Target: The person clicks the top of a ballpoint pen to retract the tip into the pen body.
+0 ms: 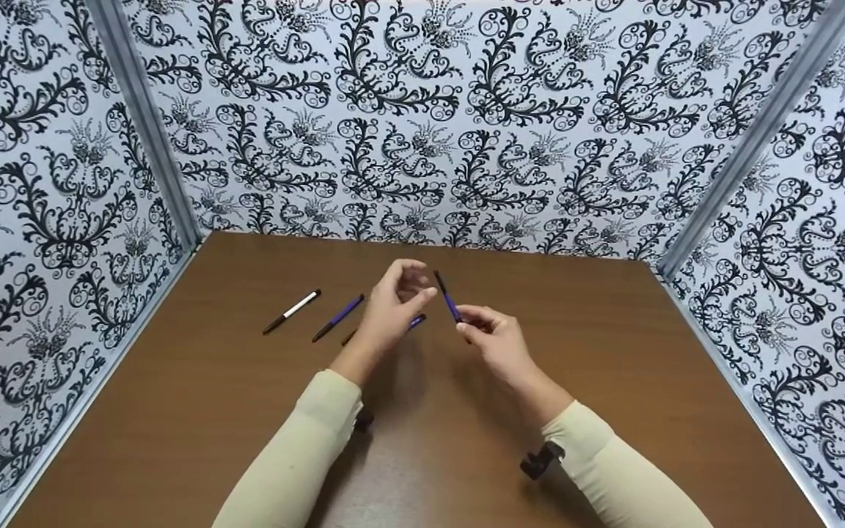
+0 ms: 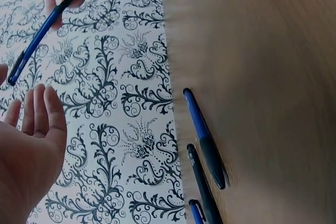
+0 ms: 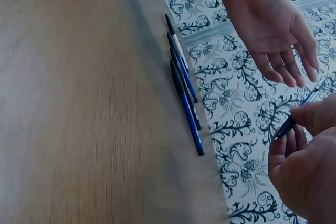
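In the head view my right hand [image 1: 496, 341] pinches a blue pen [image 1: 449, 298] with black ends by its lower end, between thumb and fingers, raised above the table. My left hand [image 1: 397, 297] hovers just left of the pen's upper end, fingers loosely bent, holding nothing. The left wrist view shows the pen [image 2: 39, 38] slanting down towards the left hand [image 2: 31, 145], whose fingers look apart from it. In the right wrist view, the right hand [image 3: 310, 156] grips the pen's black end, while the left hand [image 3: 273, 30] is spread beyond it.
A white pen [image 1: 292, 312] and a blue pen [image 1: 338, 317] lie slanted on the brown table [image 1: 195, 381]. Further pens, including a blue one [image 1: 416, 321], are partly hidden behind the left hand. Patterned walls [image 1: 422, 132] enclose the back and sides.
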`<state>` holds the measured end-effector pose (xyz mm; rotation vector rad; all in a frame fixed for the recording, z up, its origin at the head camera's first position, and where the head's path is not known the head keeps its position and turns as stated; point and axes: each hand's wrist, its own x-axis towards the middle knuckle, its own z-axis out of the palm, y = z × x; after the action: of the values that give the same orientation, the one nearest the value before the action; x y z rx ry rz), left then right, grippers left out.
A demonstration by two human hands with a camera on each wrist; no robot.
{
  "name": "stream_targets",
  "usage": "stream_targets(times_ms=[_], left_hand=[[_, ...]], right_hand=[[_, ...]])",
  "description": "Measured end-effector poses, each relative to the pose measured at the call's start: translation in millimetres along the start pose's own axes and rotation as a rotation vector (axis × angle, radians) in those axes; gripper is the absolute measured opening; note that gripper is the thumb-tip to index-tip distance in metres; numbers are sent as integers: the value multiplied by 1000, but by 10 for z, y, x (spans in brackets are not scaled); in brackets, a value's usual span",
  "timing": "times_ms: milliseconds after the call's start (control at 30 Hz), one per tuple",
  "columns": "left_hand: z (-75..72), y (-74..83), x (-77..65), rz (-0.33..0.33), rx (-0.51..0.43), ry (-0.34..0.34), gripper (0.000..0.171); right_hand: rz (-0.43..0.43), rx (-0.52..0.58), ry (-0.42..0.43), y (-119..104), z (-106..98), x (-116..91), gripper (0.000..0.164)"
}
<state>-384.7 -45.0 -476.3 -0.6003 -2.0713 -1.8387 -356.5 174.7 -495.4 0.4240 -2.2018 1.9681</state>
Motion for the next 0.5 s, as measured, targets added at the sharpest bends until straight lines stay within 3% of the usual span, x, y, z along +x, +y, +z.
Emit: stream_targets(times_ms=[167, 500], left_hand=[[58, 29, 1, 13, -42, 8, 40], [132, 119, 28, 66, -109, 7, 42]], right_hand=[[15, 68, 24, -1, 69, -16, 23], [3, 99, 22, -52, 153, -78, 25]])
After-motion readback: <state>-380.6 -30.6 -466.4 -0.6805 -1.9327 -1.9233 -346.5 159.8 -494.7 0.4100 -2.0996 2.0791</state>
